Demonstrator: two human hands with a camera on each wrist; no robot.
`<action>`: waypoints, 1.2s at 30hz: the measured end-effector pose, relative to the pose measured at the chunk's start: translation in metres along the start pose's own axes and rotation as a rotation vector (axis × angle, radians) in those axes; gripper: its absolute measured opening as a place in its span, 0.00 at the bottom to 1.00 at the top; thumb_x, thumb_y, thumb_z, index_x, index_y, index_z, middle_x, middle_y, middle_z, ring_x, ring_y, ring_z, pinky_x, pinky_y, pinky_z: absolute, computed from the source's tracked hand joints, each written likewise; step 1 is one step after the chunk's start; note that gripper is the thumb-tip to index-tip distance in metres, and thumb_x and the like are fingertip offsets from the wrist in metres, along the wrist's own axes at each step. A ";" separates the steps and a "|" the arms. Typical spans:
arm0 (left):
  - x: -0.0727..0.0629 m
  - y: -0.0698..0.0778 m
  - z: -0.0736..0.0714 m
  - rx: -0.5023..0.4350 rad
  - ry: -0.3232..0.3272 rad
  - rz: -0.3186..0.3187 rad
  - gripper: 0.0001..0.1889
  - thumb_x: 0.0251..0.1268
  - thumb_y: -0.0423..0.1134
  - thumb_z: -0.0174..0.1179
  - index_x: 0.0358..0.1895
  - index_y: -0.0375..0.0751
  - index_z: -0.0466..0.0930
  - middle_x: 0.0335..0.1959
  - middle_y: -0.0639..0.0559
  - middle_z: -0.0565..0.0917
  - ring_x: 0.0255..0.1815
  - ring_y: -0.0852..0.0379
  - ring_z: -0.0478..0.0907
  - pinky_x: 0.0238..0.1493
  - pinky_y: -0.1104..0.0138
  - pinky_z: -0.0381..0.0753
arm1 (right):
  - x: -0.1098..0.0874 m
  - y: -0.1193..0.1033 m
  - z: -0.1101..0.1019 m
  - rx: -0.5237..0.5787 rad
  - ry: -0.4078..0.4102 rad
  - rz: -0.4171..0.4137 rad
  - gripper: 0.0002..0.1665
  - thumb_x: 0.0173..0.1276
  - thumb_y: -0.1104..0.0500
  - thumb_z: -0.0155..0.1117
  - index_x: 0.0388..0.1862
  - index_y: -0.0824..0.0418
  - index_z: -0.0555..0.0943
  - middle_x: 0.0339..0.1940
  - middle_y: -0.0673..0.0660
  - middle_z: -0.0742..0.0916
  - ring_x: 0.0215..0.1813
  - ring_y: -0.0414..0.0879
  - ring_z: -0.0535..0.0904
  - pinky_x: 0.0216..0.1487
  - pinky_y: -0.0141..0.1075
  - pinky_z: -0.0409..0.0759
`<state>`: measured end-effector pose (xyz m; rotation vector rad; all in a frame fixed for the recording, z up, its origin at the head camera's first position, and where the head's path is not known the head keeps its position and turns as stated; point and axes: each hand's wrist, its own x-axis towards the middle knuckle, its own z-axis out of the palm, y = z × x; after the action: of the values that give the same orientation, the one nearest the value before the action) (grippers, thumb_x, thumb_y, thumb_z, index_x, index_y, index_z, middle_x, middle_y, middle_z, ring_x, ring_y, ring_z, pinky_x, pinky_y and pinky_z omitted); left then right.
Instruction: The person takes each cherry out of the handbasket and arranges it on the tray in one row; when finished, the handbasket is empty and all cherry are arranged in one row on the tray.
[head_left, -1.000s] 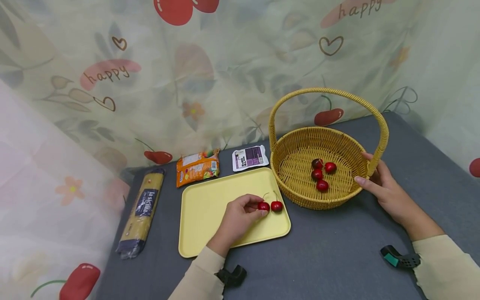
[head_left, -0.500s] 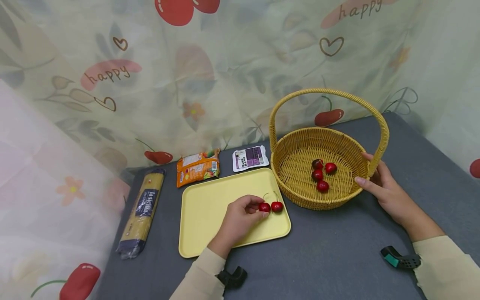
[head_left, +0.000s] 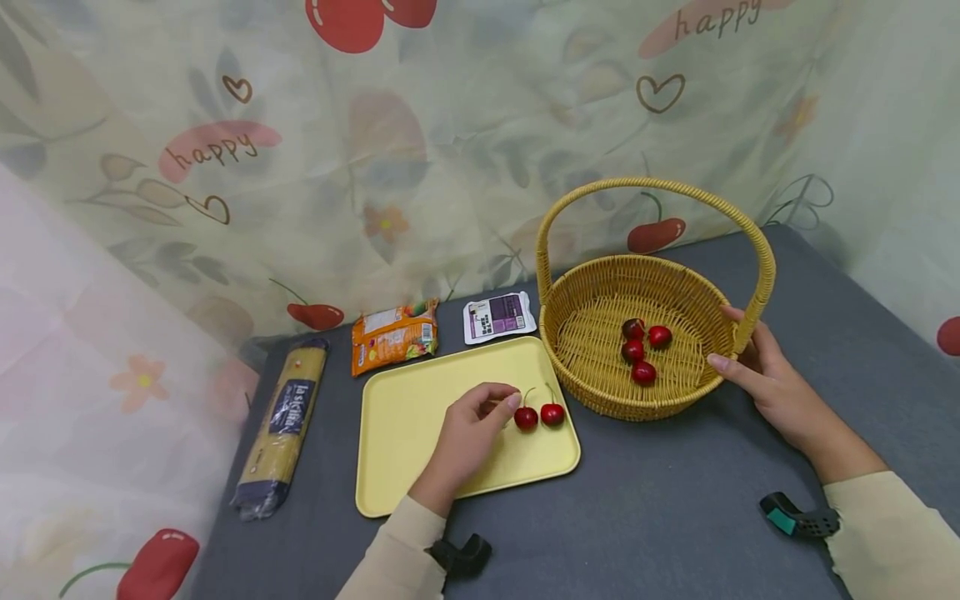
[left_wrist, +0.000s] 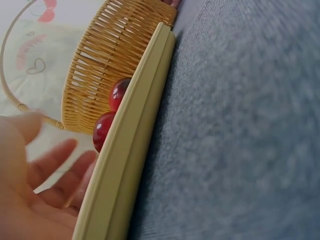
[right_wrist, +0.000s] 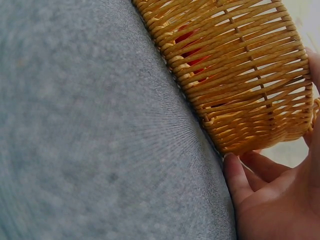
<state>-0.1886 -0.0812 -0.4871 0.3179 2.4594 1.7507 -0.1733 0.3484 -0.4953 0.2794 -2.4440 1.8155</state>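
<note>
Two red cherries with stems, a left cherry (head_left: pixel 526 419) and a right cherry (head_left: pixel 552 415), sit side by side at the right end of a pale yellow tray (head_left: pixel 405 442). Just left of them is my left hand (head_left: pixel 467 437), over the tray, its fingers apart from the fruit. The left wrist view shows those fingers (left_wrist: pixel 55 165) spread and holding nothing. My right hand (head_left: pixel 783 404) grips the right side of a wicker basket (head_left: pixel 630 408), thumb at the rim near the handle's foot. Several cherries (head_left: pixel 633 352) lie on the basket's floor.
Behind the tray lie an orange snack packet (head_left: pixel 395 337) and a white and purple pouch (head_left: pixel 498 317). A long pack of spaghetti (head_left: pixel 283 429) rests at the left. A printed curtain (head_left: pixel 450 167) hangs behind the grey tabletop (head_left: pixel 637 508).
My left hand has let go of the left cherry and drawn back slightly to the left. That cherry stays on the tray beside the other one. My right hand keeps its grip.
</note>
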 end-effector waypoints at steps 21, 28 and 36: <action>0.020 0.058 -0.001 -0.302 -0.105 0.115 0.35 0.91 0.62 0.40 0.69 0.32 0.80 0.61 0.40 0.86 0.57 0.39 0.83 0.51 0.56 0.87 | -0.001 0.001 0.000 -0.013 0.006 -0.014 0.47 0.88 0.64 0.55 0.93 0.49 0.43 0.82 0.74 0.59 0.69 0.36 0.66 0.59 0.20 0.66; 0.043 0.084 0.016 -0.275 -0.194 0.199 0.33 0.93 0.57 0.36 0.71 0.31 0.78 0.63 0.35 0.83 0.58 0.37 0.82 0.51 0.55 0.87 | 0.000 0.000 0.000 -0.017 0.003 0.000 0.46 0.88 0.63 0.55 0.93 0.48 0.43 0.82 0.74 0.59 0.69 0.36 0.66 0.58 0.19 0.66; 0.074 0.106 0.042 -0.260 -0.261 0.202 0.36 0.92 0.62 0.34 0.73 0.37 0.77 0.64 0.41 0.84 0.58 0.46 0.84 0.52 0.53 0.87 | -0.001 0.000 -0.001 -0.017 0.004 0.004 0.46 0.88 0.63 0.56 0.92 0.49 0.43 0.81 0.74 0.60 0.68 0.36 0.66 0.58 0.19 0.66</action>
<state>-0.2401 0.0076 -0.3980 0.7376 2.0532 1.9353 -0.1727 0.3489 -0.4950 0.2704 -2.4580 1.7941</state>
